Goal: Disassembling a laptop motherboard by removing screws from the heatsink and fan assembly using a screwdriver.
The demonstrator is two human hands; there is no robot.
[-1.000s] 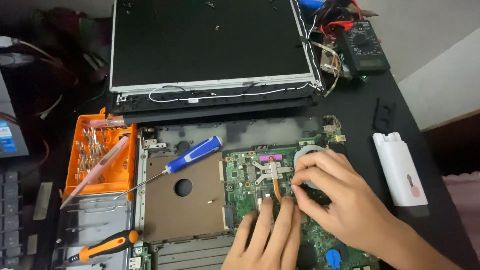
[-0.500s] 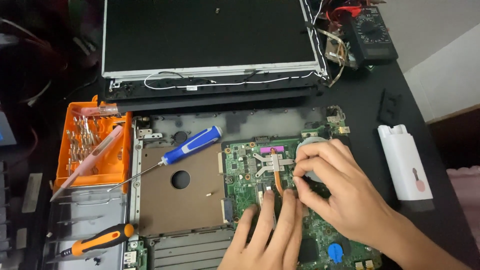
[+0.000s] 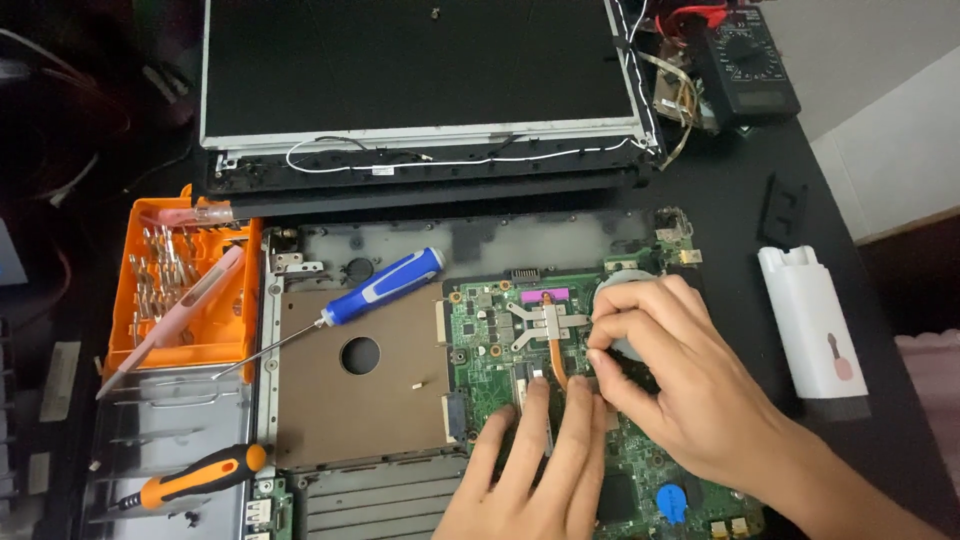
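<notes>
I have both hands on the green board (image 3: 500, 345), which sits in the opened laptop base (image 3: 400, 250) toward the near right of the dark surface (image 3: 740, 200). My left hand (image 3: 540, 470) lies flat, its fingertips (image 3: 580, 392) pressing the board just below the copper pipe (image 3: 553, 355); it clasps nothing, fingers loosely together. My right hand (image 3: 670, 370) curls over the round fan housing (image 3: 620, 280), its fingers drawn together and pinching at the pipe's right end, though I cannot tell exactly what sits between them.

I judge the heatsink (image 3: 545, 318) light but stiff: a thin cross-shaped metal plate with a slim, flattened copper tube that would kink if levered. I would take it by the plate's arms and the fan end together, never by the pipe's middle. The board beneath looks brittle, studded with small parts, so pressure belongs on bare patches only.

To the left, a smooth brown metal plate (image 3: 350, 400) with a round hole fills the bay; a blue-handled screwdriver (image 3: 370, 295) rests across its far edge. An orange bit tray (image 3: 190, 290) stands at the left edge, a pink tool (image 3: 170, 320) lying aslant on it. An orange-and-black screwdriver (image 3: 195, 478) lies near the front left corner. A white plastic case (image 3: 810, 320) lies at the right edge, and the detached matte screen (image 3: 420, 65) lies along the far edge.
</notes>
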